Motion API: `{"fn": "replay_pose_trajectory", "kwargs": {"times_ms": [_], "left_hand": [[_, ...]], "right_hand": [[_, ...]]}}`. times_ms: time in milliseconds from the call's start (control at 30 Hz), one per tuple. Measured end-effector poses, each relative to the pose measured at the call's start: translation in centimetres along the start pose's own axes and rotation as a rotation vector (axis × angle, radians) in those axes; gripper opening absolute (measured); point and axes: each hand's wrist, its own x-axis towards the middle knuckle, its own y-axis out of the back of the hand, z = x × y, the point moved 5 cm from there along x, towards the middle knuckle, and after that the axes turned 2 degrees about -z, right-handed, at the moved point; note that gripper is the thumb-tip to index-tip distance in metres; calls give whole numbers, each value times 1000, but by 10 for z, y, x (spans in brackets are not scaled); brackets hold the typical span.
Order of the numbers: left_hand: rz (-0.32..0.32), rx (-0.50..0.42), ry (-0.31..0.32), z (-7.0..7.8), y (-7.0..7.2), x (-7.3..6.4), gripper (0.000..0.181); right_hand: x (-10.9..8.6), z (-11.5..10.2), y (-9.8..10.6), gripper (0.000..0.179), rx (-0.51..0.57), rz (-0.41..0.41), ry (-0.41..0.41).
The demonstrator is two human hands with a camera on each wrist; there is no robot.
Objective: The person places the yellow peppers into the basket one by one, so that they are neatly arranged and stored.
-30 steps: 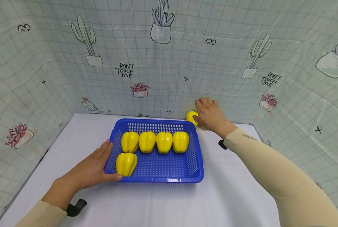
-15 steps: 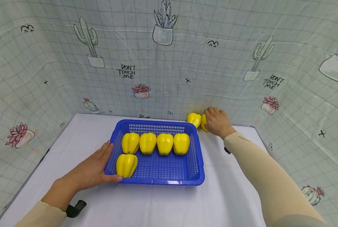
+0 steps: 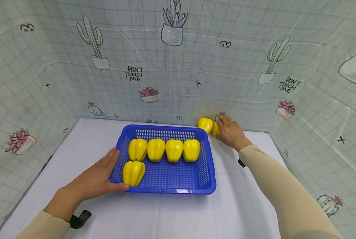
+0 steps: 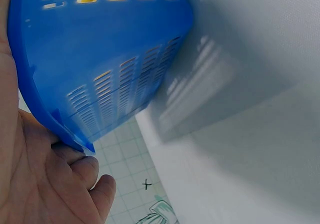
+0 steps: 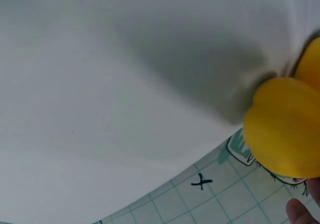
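Two hands share the work in the head view: the left hand (image 3: 95, 181) lies flat, fingers straight, against the near-left corner of the blue basket (image 3: 209, 172), thumb along its near rim, while the right hand (image 3: 231, 132) reaches to the far right of the white table (image 3: 172, 215), beside the basket's far-right corner. Five yellow peppers sit in the basket — four in a far row (image 3: 164, 150), one at the near left (image 3: 133, 172). Two more stand outside it against the cactus-print backdrop (image 3: 178, 73): a free pepper (image 3: 205, 124) just left of the right hand, and a held pepper (image 3: 216, 129) mostly covered by that hand's curled fingers. The held pepper thus lies at the fingertips, on the hand's left side, just beyond the basket's far-right corner; the right hand is much the nearer, the left being well apart across the basket. Left wrist view: the basket's slotted wall (image 4: 100, 68) rests against the palm (image 4: 35, 184), fingers relaxed below the rim — a steadying contact, not a clasp. Right wrist view: one pepper (image 5: 285, 129) fills the right edge, upright on the table by the backdrop, with a fingertip (image 5: 302, 211) just below it; the closure of the fingers cannot be judged from this view.
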Motion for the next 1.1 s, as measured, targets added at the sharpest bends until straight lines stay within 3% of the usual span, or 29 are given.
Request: {"fn": "replay_pose_trajectory", "kwargs": {"times_ms": [400, 633, 800, 933, 1100], "left_hand": [[3, 8, -10, 3, 0, 0, 136], [-12, 2, 2, 2, 0, 1, 136], [-13, 4, 7, 3, 0, 1, 135], [-12, 0, 5, 2, 0, 0, 135], [-13, 4, -2, 1, -2, 1, 136]], "right_hand": [[-35, -9, -1, 49, 25, 116, 97], [-45, -7, -2, 51, -3, 79, 122], [-42, -1, 0, 70, -14, 48, 101], [-37, 2, -1, 90, -25, -5, 57], [-36, 4, -9, 95, -29, -88, -32]]}}
